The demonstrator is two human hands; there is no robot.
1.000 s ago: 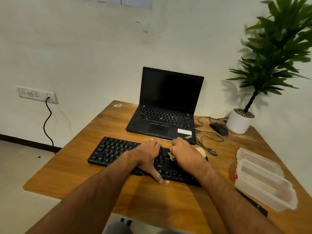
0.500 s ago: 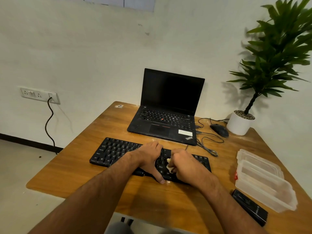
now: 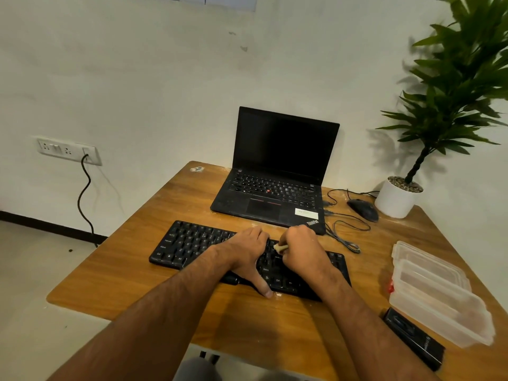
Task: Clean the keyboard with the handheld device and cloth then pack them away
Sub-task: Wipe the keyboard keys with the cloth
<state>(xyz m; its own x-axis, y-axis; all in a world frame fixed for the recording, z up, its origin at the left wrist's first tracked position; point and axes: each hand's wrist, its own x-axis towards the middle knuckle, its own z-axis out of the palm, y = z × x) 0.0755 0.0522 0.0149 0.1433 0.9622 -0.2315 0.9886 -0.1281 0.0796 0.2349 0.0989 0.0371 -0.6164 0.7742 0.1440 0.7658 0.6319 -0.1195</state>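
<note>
A black keyboard [image 3: 189, 243] lies on the wooden desk [image 3: 132, 273] in front of me. My left hand [image 3: 244, 254] rests flat on its middle keys, thumb stretched down over the front edge. My right hand [image 3: 301, 250] is curled around a pale cream cloth [image 3: 280, 248], pressing it on the keys right of centre; only a small corner of cloth shows. A black boxy handheld device [image 3: 415, 340] lies at the desk's near right edge, apart from both hands.
An open black laptop [image 3: 277, 171] stands behind the keyboard. A black mouse [image 3: 362, 209] with loose cables [image 3: 346, 237] and a potted plant [image 3: 398, 196] sit at the back right. Clear plastic containers [image 3: 437, 292] are stacked on the right.
My right hand with the cloth has slid leftward along the keys, then back up toward the far rows. My left hand has stayed on the keyboard.
</note>
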